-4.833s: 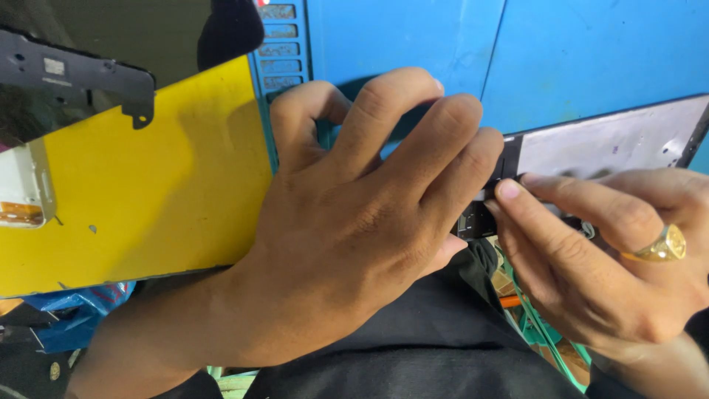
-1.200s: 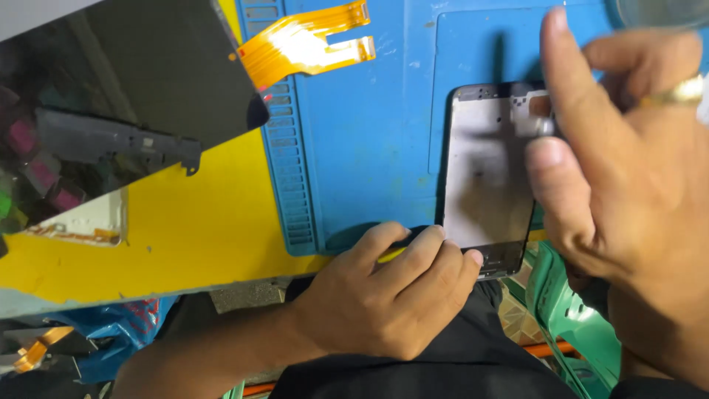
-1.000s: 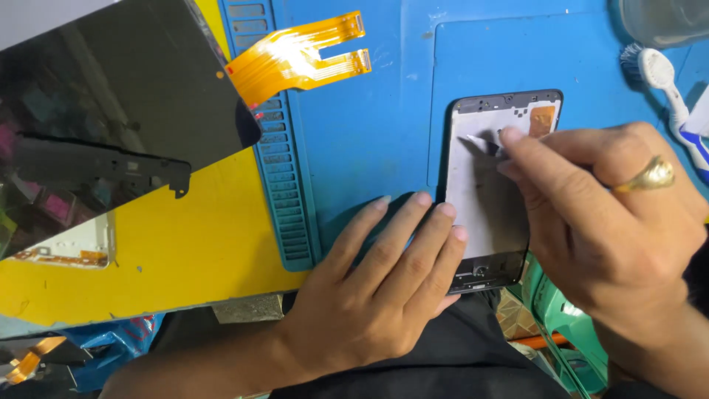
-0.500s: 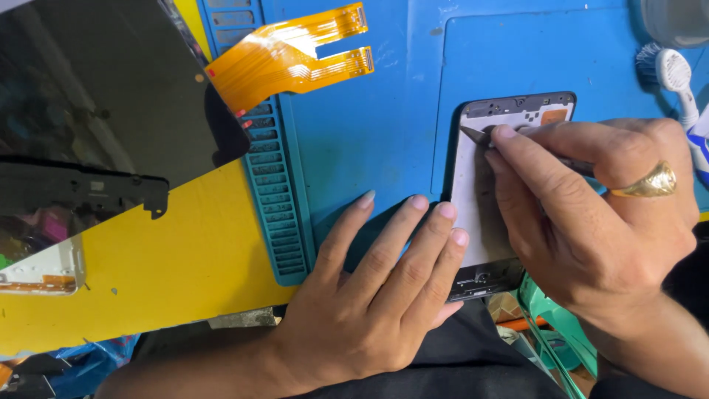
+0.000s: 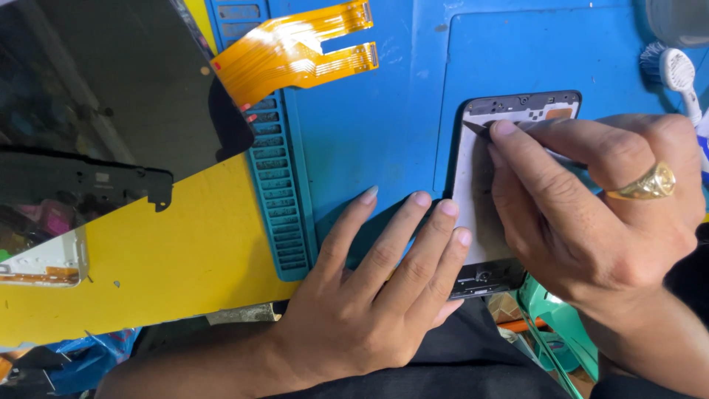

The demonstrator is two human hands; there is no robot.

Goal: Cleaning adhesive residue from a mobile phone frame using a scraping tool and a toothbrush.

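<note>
A blue mat (image 5: 369, 140) is spread over the bench, with a ribbed strip of small slots (image 5: 277, 214) running down its left part and a shallow rectangular recess pressed into its right part. A phone frame (image 5: 480, 192), dark-edged with a pale inner face, is laid at the near left corner of that recess. The frame is steadied by the left hand (image 5: 369, 310), which is laid flat with its fingers spread, the fingertips resting against the frame's left edge. A thin dark tool (image 5: 476, 128) is pinched in the closed fingers of the right hand (image 5: 591, 222), on which a gold ring (image 5: 651, 183) is worn, and its tip is set on the upper left part of the frame. An orange ribbon cable (image 5: 295, 48) is laid across the far edge of the mat, joined to a large black screen panel (image 5: 103, 111) at the far left corner. A yellow sheet (image 5: 170, 266) is seen under that panel along the near left edge. A white brush (image 5: 676, 74) is placed at the far right edge. Little of the room is shown beyond the bench.
</note>
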